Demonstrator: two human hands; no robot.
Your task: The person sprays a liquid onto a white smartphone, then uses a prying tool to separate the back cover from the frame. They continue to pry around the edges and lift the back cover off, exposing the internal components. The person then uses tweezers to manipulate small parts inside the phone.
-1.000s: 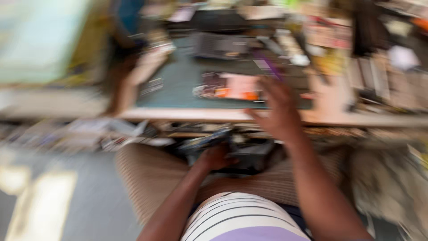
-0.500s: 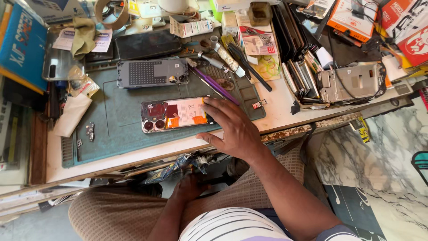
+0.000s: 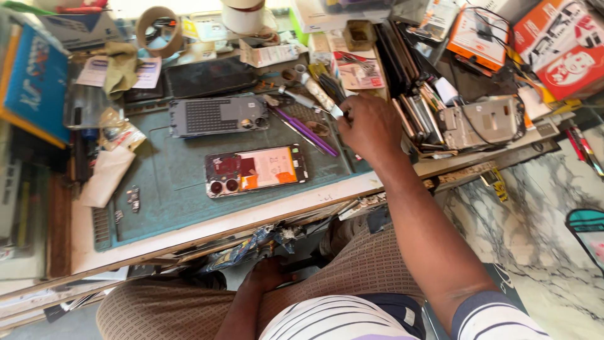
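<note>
Right hand (image 3: 368, 126) reaches out over the surface (image 3: 277, 211), arm extended, its grip pinched on a small white-tipped tool (image 3: 327, 101) beside purple tweezers (image 3: 305, 129). Left hand (image 3: 267, 274) sits low under the surface edge; its grip cannot be told. An opened phone (image 3: 255, 170), red and orange inside, lies flat on the green mat (image 3: 170, 189).

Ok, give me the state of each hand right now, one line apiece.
Left hand: below the bench edge by the lap, at some crumpled wrappers; whether it grips anything cannot be told.
Right hand: fingers curled at the white-handled tool; a firm grip cannot be confirmed.
</note>
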